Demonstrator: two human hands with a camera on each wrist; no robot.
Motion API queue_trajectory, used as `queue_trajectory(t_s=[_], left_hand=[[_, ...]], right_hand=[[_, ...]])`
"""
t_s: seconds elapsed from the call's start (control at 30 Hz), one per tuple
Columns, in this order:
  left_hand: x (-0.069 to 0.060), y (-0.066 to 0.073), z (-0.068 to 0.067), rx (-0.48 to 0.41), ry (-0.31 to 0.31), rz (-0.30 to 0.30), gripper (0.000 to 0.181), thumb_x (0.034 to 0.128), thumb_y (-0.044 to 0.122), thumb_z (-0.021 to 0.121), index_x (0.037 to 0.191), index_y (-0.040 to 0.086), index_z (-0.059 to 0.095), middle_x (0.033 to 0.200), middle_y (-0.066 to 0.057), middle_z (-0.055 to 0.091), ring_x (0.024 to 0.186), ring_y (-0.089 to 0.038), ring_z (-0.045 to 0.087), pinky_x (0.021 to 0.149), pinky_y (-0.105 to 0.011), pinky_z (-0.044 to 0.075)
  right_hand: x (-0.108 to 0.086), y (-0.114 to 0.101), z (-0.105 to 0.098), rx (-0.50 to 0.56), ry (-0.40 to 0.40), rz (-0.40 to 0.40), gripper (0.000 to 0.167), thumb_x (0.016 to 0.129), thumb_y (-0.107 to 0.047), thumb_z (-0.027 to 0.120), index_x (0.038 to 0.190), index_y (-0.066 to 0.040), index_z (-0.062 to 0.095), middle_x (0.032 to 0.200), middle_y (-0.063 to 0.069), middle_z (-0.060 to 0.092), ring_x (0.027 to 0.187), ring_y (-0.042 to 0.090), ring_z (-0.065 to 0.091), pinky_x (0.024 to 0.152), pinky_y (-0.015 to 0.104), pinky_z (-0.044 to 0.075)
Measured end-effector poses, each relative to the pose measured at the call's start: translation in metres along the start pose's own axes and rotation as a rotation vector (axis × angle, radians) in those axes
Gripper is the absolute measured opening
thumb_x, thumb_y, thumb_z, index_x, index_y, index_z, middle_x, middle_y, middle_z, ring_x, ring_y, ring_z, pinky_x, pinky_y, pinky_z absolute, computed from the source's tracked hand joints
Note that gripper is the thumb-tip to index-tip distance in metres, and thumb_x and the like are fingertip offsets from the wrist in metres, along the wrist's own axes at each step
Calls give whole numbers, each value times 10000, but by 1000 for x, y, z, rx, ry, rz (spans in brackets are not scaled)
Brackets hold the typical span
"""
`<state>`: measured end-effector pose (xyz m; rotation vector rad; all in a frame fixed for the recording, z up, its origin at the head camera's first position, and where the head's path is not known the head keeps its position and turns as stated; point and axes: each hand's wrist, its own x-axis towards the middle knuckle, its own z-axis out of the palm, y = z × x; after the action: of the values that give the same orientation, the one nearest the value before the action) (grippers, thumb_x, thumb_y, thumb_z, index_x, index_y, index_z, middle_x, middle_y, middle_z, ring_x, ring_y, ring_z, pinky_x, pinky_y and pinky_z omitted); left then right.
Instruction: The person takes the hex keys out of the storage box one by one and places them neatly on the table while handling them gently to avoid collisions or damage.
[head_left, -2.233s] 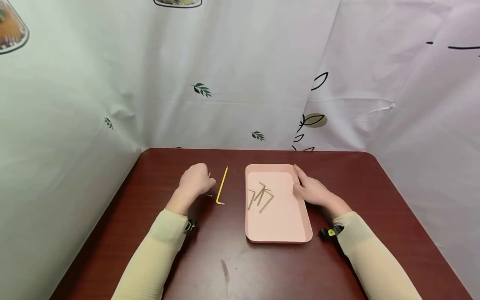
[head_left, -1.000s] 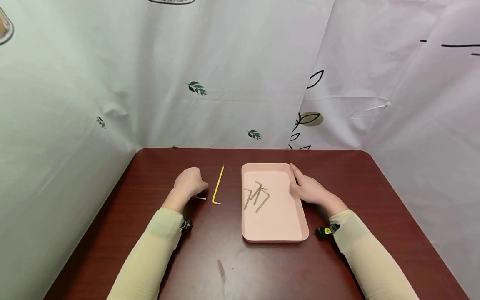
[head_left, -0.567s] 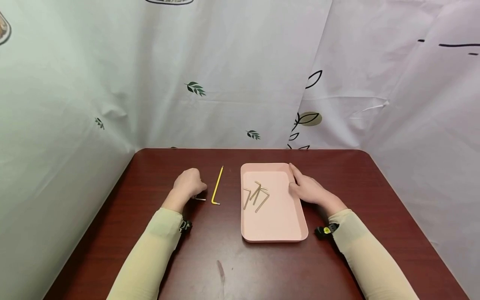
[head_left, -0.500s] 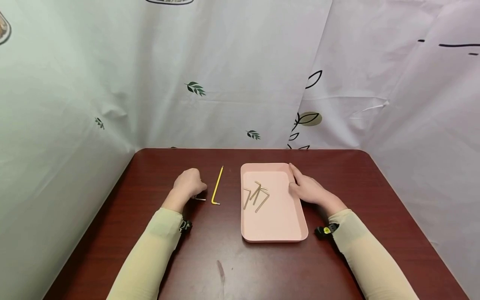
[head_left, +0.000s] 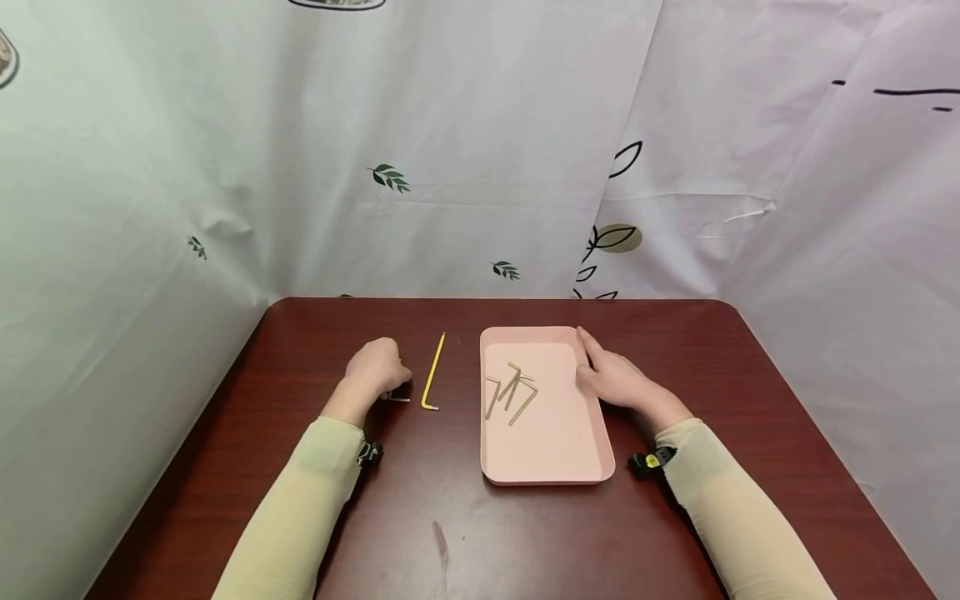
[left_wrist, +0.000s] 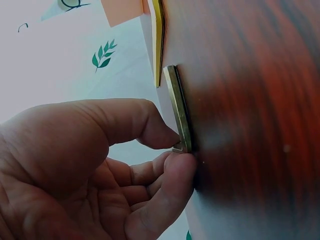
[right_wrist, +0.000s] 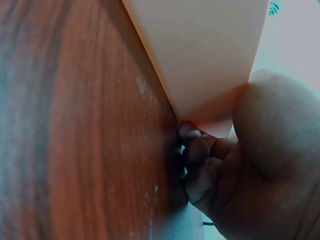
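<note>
My left hand is low over the table, left of the pink tray. In the left wrist view, thumb and index finger pinch a brass-coloured hex key near its bend, with the key close to the tabletop. From the head view only its short end shows; the hand hides the rest. Beside it lies a yellow hex key with a bare metal tip. My right hand grips the tray's right side, thumb over the rim and fingers against the outer wall. Several brass-coloured hex keys lie loosely in the tray's left part.
The dark red-brown table has rounded far corners. White patterned sheets hang behind it and along both sides. A smear marks the tabletop near the front.
My left hand has shifted slightly left and nearer, then stayed almost still. My right hand keeps its grip on the tray. The whole head view has drifted a little.
</note>
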<state>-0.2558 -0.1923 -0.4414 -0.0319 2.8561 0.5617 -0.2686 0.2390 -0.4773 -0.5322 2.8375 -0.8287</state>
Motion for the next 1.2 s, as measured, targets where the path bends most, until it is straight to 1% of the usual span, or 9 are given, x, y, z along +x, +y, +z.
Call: queue_trajectory(t_s=[0.23,0.37,0.47,0.77,1.03,1.2], left_hand=[[-1,0,0,3,10,8,262,950,86,655,689,68,675,610,-108,666,490,-230,651,491,-358,491],[1,1,0,9,4,-5,255,944,90,658,691,72,678,615,-105,668,492,-229,658,493,-362,503],[0,1,-1,12,2,-7,247,936,91,653,691,73,677,616,-104,670,492,-229,661,495,-364,506],[-1,3,0,4,1,-7,269,949,89,652,682,74,681,610,-101,663,489,-227,651,495,-356,499],[-2,3,0,12,4,0,252,926,84,648,676,73,676,599,-101,662,481,-225,652,488,-354,496],[-1,3,1,12,2,3,258,941,86,654,686,67,681,600,-103,660,479,-222,647,486,-353,496]], right_hand=[[0,-1,0,3,-1,1,792,1077,-229,490,1765,-12,164,1631,325,501,1215,377,687,1074,610,514],[0,-1,-1,1,0,3,792,1076,-229,485,1768,-21,162,1633,317,503,1246,391,685,1083,614,510],[0,0,0,3,1,3,794,1073,-233,480,1768,-20,161,1653,311,482,1299,415,670,1103,621,501],[1,-1,0,0,-1,3,797,1071,-229,476,1768,-16,154,1678,303,454,1296,396,662,1114,608,495],[1,-1,0,-7,-2,6,799,1067,-222,477,1766,-11,153,1642,316,493,1255,379,676,1104,602,503],[1,-1,1,-1,-1,7,804,1066,-235,474,1768,-17,150,1645,313,492,1256,380,675,1100,600,504]])
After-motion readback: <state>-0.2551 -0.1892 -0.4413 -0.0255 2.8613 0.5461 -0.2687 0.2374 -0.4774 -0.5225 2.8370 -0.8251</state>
